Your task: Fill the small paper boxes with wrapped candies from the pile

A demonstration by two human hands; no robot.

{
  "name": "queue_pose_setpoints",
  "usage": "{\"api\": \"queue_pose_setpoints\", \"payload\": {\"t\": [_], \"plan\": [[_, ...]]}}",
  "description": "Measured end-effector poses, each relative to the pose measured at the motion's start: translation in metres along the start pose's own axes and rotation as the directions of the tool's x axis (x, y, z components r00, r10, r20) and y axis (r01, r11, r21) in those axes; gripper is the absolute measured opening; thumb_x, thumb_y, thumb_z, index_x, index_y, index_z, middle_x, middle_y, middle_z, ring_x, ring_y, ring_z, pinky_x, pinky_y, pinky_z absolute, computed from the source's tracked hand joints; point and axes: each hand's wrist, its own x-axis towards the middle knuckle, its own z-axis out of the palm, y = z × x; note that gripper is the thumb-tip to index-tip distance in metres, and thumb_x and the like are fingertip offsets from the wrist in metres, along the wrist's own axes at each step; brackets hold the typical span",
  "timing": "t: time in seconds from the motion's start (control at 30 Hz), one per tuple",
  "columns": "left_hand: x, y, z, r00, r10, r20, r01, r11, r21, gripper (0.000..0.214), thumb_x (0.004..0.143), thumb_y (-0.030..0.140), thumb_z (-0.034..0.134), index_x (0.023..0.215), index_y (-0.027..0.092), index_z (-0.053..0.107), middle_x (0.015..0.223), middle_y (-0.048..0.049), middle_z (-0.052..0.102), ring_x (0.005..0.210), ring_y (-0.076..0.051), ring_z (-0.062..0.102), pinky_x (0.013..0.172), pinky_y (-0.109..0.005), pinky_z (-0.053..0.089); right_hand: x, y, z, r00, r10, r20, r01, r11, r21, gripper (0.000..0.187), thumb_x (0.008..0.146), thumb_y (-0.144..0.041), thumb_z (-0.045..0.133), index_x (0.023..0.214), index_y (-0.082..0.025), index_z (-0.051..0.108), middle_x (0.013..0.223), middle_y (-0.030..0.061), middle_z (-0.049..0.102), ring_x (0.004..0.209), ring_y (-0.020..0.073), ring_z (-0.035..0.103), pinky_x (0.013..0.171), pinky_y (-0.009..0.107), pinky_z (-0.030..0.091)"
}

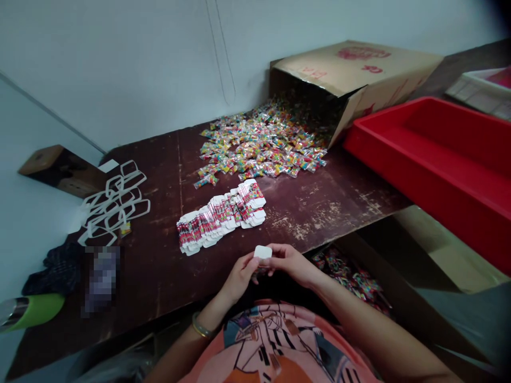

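Note:
Between both hands, just in front of my body at the table's near edge, is a small white card point(263, 252) with rounded corners. My left hand point(242, 270) pinches its left side, thumb on top. My right hand point(286, 260) grips the right side in the same way. What lies under the card is mostly hidden by the fingers. Beyond the hands, overlapping rows of printed red and white cards point(217, 217) lie on the brown table point(159, 276). Farther back spreads a heap of small clear packets with colourful contents point(259, 143).
An open cardboard box point(359, 64) lies on its side behind the packets. A red tray point(431, 154) juts over the right edge. Below it, a carton holds colourful packets point(351, 276). White plastic frames point(115, 205), a wooden box point(66, 170) and a green cup point(43, 311) are left.

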Motion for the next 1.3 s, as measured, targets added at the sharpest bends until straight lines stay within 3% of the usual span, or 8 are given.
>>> {"api": "queue_pose_setpoints", "payload": {"t": [0.23, 0.53, 0.73, 0.87, 0.97, 1.07, 1.2, 1.3], "plan": [[0.004, 0.004, -0.006, 0.998, 0.052, 0.027, -0.055, 0.993, 0.108, 0.024, 0.080, 0.033, 0.051, 0.087, 0.014, 0.064, 0.075, -0.0015, 0.058, 0.066, -0.014, 0.050, 0.056, -0.023, 0.044, -0.004, -0.025, -0.001, 0.906, -0.291, 0.307, 0.416, 0.743, -0.525, 0.024, 0.092, -0.028, 0.053, 0.107, -0.021, 0.070, 0.104, 0.0065, 0.064, 0.098, 0.0170, 0.060, 0.089, 0.030, 0.045], [0.003, 0.007, -0.013, 0.976, 0.012, 0.220, 0.026, 0.985, -0.169, 0.038, 0.081, 0.034, 0.060, 0.114, 0.016, 0.062, 0.097, -0.0068, 0.062, 0.088, -0.020, 0.055, 0.068, -0.028, 0.051, 0.001, -0.023, -0.001, 0.938, -0.342, 0.052, 0.320, 0.802, -0.505, 0.027, 0.090, -0.039, 0.056, 0.101, -0.020, 0.072, 0.094, 0.0065, 0.069, 0.085, 0.0174, 0.065, 0.076, 0.029, 0.053], [0.000, 0.001, -0.007, 0.968, -0.111, 0.225, 0.178, 0.936, -0.304, 0.048, 0.082, 0.040, 0.064, 0.124, 0.017, 0.055, 0.095, -0.0078, 0.062, 0.078, -0.019, 0.061, 0.056, -0.026, 0.050, -0.003, -0.003, -0.001, 0.858, -0.506, 0.083, 0.439, 0.641, -0.630, 0.031, 0.091, -0.032, 0.055, 0.119, -0.025, 0.064, 0.112, 0.0092, 0.066, 0.102, 0.0194, 0.060, 0.089, 0.034, 0.049], [0.002, 0.006, 0.002, 0.945, -0.079, 0.319, 0.182, 0.933, -0.310, 0.047, 0.083, 0.040, 0.061, 0.126, 0.020, 0.054, 0.115, -0.0119, 0.061, 0.097, -0.024, 0.061, 0.073, -0.034, 0.054, -0.026, -0.026, -0.027, 0.930, -0.368, 0.027, 0.306, 0.729, -0.613, 0.027, 0.092, -0.034, 0.053, 0.109, -0.023, 0.070, 0.099, 0.0073, 0.070, 0.090, 0.0175, 0.064, 0.081, 0.030, 0.051], [0.002, 0.011, -0.005, 0.957, -0.057, 0.283, 0.116, 0.974, -0.195, 0.041, 0.084, 0.036, 0.061, 0.123, 0.021, 0.058, 0.121, -0.0112, 0.059, 0.110, -0.024, 0.055, 0.087, -0.036, 0.049, -0.039, -0.059, -0.057, 0.969, -0.150, 0.195, 0.244, 0.683, -0.689, 0.027, 0.092, -0.036, 0.053, 0.097, -0.020, 0.074, 0.088, 0.0057, 0.072, 0.081, 0.0176, 0.065, 0.074, 0.027, 0.050], [0.002, 0.009, -0.016, 0.982, -0.098, 0.160, 0.128, 0.974, -0.188, 0.037, 0.085, 0.037, 0.058, 0.117, 0.019, 0.060, 0.112, -0.0111, 0.062, 0.099, -0.022, 0.060, 0.084, -0.034, 0.047, -0.012, -0.079, -0.073, 0.945, -0.092, 0.314, 0.315, 0.512, -0.799, 0.027, 0.093, -0.035, 0.051, 0.095, -0.019, 0.072, 0.090, 0.0051, 0.071, 0.081, 0.0180, 0.065, 0.075, 0.027, 0.049], [0.001, 0.006, -0.018, 0.989, -0.105, 0.104, 0.124, 0.972, -0.201, 0.037, 0.084, 0.038, 0.059, 0.114, 0.017, 0.060, 0.108, -0.0111, 0.063, 0.095, -0.021, 0.060, 0.081, -0.032, 0.046, 0.085, -0.085, -0.073, 0.921, -0.281, 0.269, 0.264, -0.058, -0.963, 0.033, 0.094, -0.021, 0.044, 0.123, -0.017, 0.058, 0.126, 0.0111, 0.059, 0.112, 0.0206, 0.055, 0.094, 0.031, 0.043], [-0.004, 0.005, -0.013, 0.986, -0.092, 0.142, 0.114, 0.980, -0.160, 0.039, 0.082, 0.040, 0.061, 0.113, 0.017, 0.062, 0.104, -0.0109, 0.064, 0.091, -0.021, 0.060, 0.078, -0.032, 0.047, 0.151, -0.091, -0.069, 0.921, -0.266, 0.285, 0.239, -0.195, -0.951, 0.045, 0.085, -0.015, 0.055, 0.129, -0.009, 0.052, 0.135, 0.0189, 0.050, 0.119, 0.0262, 0.050, 0.097, 0.035, 0.039]]}}
